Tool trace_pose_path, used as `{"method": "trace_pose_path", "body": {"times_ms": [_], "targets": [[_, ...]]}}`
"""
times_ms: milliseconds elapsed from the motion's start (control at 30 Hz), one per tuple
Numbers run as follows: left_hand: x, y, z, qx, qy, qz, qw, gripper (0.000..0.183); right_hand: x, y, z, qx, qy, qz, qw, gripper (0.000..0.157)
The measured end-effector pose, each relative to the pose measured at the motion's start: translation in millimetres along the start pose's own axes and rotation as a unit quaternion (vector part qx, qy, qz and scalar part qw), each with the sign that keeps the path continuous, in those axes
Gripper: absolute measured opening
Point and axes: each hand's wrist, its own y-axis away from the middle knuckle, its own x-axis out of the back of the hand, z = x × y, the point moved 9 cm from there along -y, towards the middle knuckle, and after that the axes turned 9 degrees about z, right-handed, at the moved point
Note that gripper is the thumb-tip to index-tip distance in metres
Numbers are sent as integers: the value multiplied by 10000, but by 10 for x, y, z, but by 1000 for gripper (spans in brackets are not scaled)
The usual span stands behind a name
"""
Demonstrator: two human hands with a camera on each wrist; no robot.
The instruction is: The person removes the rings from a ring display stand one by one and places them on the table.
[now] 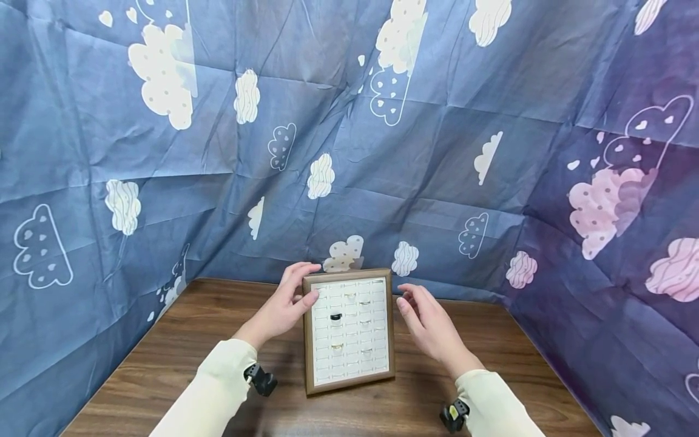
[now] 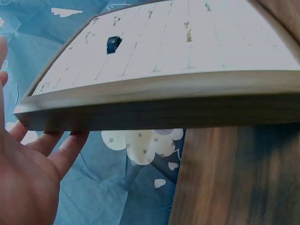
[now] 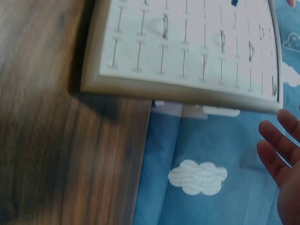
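A wooden-framed ring display box [image 1: 308, 340] with a white slotted insert stands tilted up on the table. Several thin rings sit in its slots, among them a black ring [image 1: 335, 317], a gold ring [image 1: 337, 346] and a silver-looking ring [image 1: 366, 351]. My left hand [image 1: 278, 311] grips the upper left corner, thumb over the front and fingers behind the frame, as the left wrist view shows. Just off the box's right edge is my right hand [image 1: 431, 328], fingers loosely bent and holding nothing. In the right wrist view its fingertips [image 3: 269, 129] are close to the frame's corner.
A brown wood-grain table [image 1: 480, 340] lies beneath the box. Blue cloth [image 1: 327, 133] printed with white clouds hangs behind the table and along both sides. A black strap device [image 1: 261, 379] is on each wrist.
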Motion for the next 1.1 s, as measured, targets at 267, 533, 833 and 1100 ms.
{"method": "trace_pose_path", "body": {"times_ms": [267,533,833,1100], "targets": [[-97,113,-78,302,-160,-97,9994,60,-121,169,-99,39,-248,-5,9997,29],[-107,153,-154,327,-178,-14,9993,55,-233,296,-83,-137,-585,30,9982,28],[-192,213,-236,690,-85,-352,9970,67,-353,412,-94,-182,-871,40,9960,27],[-287,265,-273,682,76,-671,9954,81,-452,485,-58,-357,-912,21,9952,27]]}}
